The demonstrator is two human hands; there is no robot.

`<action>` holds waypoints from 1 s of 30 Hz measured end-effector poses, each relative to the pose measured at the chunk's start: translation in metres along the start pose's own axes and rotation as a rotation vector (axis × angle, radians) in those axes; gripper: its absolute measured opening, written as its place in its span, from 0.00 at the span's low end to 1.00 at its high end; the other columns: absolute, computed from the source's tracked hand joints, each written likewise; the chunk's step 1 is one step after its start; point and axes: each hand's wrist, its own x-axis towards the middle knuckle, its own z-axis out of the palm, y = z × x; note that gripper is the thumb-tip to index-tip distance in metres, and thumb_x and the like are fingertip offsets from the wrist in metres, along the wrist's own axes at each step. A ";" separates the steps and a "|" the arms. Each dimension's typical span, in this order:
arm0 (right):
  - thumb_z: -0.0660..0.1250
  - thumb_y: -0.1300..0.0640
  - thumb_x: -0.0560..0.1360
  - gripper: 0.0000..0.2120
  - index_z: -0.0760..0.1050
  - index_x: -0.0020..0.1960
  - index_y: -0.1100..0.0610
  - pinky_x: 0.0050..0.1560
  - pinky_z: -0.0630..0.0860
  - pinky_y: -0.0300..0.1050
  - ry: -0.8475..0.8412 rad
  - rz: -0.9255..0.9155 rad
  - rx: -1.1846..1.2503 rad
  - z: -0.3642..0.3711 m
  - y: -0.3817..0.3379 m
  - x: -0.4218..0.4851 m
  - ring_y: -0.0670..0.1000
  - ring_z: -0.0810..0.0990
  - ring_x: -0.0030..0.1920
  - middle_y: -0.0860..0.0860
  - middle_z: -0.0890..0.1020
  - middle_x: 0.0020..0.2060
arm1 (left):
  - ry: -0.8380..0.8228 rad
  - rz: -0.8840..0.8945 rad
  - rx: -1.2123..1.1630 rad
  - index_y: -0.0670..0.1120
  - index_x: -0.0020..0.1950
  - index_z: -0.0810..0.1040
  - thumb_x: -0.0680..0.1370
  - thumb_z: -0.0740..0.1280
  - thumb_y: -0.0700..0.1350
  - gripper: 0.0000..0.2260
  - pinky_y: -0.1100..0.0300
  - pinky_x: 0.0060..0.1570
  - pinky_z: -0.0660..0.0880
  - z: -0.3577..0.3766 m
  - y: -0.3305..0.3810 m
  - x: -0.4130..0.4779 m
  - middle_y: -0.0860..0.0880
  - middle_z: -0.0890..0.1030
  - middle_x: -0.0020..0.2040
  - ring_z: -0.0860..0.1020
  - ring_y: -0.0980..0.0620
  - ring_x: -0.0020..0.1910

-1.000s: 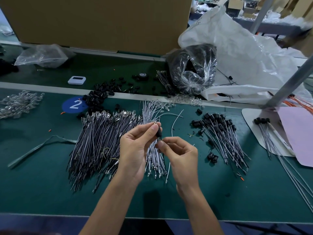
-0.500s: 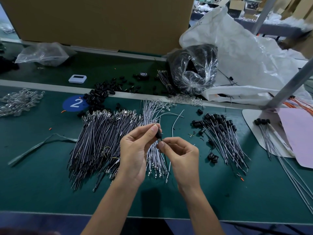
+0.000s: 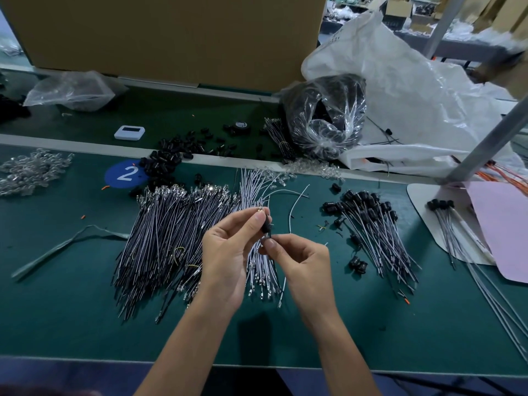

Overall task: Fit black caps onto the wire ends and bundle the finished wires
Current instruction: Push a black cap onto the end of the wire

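Bench (image 3: pixel 71 324) first, green and crowded. Left of the grip sprawls the big heap of uncapped wires (image 3: pixel 165 241), to its right lies the smaller fan of finished wires (image 3: pixel 374 232), and beyond it, up-left, the loose caps (image 3: pixel 168 158). Now the hands: left hand (image 3: pixel 228 258) pinches a black cap (image 3: pixel 266 225) between thumb and forefinger, and right hand (image 3: pixel 303 261), just below, pinches the wire (image 3: pixel 265 238) right under it. Has the terminal entered the cap? Hard to say, the fingertips hide it. Risk here: a skewed push could bend the thin wire end, or the tiny cap could squirt free into the heap underneath.
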 end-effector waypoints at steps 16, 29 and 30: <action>0.73 0.65 0.73 0.04 0.85 0.46 0.60 0.48 0.81 0.47 0.019 -0.109 -0.015 0.001 0.003 -0.001 0.54 0.85 0.43 0.54 0.86 0.39 | -0.063 0.136 0.142 0.38 0.53 0.82 0.65 0.73 0.36 0.17 0.64 0.44 0.79 -0.003 -0.001 -0.011 0.41 0.86 0.45 0.85 0.48 0.45; 0.74 0.54 0.70 0.09 0.85 0.46 0.59 0.42 0.76 0.39 0.074 -0.259 -0.046 0.006 -0.003 -0.009 0.48 0.81 0.37 0.51 0.83 0.35 | -0.156 0.290 0.119 0.46 0.53 0.85 0.68 0.70 0.34 0.16 0.60 0.46 0.80 0.002 0.006 -0.018 0.42 0.86 0.44 0.85 0.46 0.47; 0.74 0.54 0.71 0.08 0.85 0.45 0.58 0.41 0.75 0.38 0.075 -0.275 -0.056 0.006 -0.003 -0.009 0.46 0.80 0.37 0.48 0.83 0.34 | -0.169 0.300 0.123 0.46 0.53 0.85 0.68 0.70 0.34 0.16 0.60 0.47 0.80 0.001 0.006 -0.019 0.43 0.86 0.45 0.85 0.46 0.47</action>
